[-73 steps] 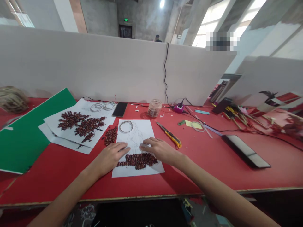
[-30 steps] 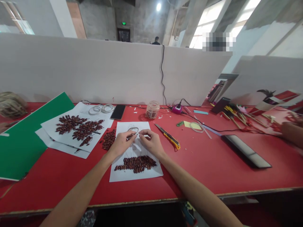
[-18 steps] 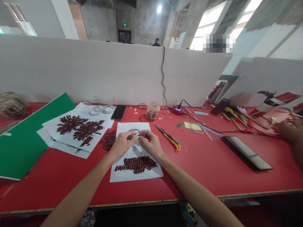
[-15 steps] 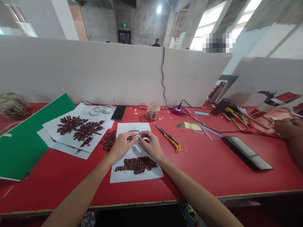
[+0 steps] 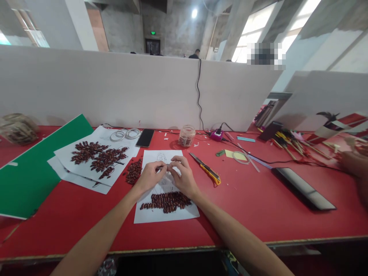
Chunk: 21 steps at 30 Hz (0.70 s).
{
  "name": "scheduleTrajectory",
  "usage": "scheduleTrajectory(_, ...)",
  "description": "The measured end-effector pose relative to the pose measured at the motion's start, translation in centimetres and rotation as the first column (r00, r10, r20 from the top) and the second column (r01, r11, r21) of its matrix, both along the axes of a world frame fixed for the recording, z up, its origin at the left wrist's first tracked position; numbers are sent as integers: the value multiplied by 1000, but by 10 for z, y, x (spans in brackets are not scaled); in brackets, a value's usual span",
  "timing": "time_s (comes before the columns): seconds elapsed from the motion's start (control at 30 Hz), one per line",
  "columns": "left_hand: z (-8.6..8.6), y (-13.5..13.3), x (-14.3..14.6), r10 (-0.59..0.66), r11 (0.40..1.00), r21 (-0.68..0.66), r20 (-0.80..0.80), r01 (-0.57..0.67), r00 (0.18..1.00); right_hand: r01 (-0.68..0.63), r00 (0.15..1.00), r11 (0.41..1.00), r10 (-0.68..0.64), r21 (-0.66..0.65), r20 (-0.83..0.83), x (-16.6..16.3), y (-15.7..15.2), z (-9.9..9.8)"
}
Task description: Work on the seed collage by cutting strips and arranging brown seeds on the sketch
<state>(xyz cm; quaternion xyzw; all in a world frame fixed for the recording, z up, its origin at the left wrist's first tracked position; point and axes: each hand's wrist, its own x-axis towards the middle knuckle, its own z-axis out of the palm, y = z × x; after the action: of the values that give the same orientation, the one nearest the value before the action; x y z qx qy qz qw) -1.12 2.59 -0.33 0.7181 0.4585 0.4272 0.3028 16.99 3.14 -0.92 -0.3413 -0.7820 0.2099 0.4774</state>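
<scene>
Above the drawing paper (image 5: 146,217), my left hand (image 5: 152,175) and my right hand (image 5: 182,178) meet with their fingertips pinched close together. Between them is something small and thin, too hidden to name. Rows of glossy brown seeds (image 5: 169,202) cover the lower part of the sheet, and pencil lines show near its top. A loose heap of the same seeds (image 5: 133,171) lies just left of my left hand. To the right of my right hand rests a yellow utility knife (image 5: 208,171) with its blade out.
Seed-covered sheets (image 5: 100,159) overlap a green board (image 5: 31,176) at left. Behind are tape rolls (image 5: 117,135), a phone (image 5: 145,138), a seed jar (image 5: 186,136) and a purple power adapter (image 5: 217,135). A dark flat device (image 5: 303,188) and another person's hand (image 5: 353,157) are at right.
My fingertips have come closer together, and the pale loop seen between them earlier no longer shows clearly. The view has shifted slightly.
</scene>
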Motion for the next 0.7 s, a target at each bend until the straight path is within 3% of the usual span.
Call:
scheduleTrajectory(0.07, -1, 4, -8, 50, 999, -9, -17, -50, 999, -27, 1000, 999, 27, 17, 11, 3, -2, 3)
scheduleTrajectory(0.13, -2, 7, -18, 138, 990, 52, -117, -133, 983, -39, 999, 998, 37, -50, -37, 6, -3, 6)
scheduleTrajectory(0.2, -1, 7, -24, 238, 966, 161, -250, -202, 939, -71, 992, 977, 48, -199, -118, 10, -2, 7)
scheduleTrajectory(0.27, 2, 4, -24, 294, 942, 251, -304, -222, 906, -158, 975, 916, 86, -370, -206, 13, 1, 5)
scheduleTrajectory(0.37, 7, -2, -12, 207, 954, 254, -183, -157, 961, -274, 945, 826, 136, -493, -297, 14, 6, -1)
scheduleTrajectory(0.47, 10, -6, 0, 118, 972, 210, -49, -105, 992, -308, 933, 801, 148, -513, -328, 13, 7, -5)
scheduleTrajectory(0.7, 7, -5, -1, 275, 931, 282, -122, -232, 954, -410, 890, 669, 144, -620, -433, 8, 4, -4)
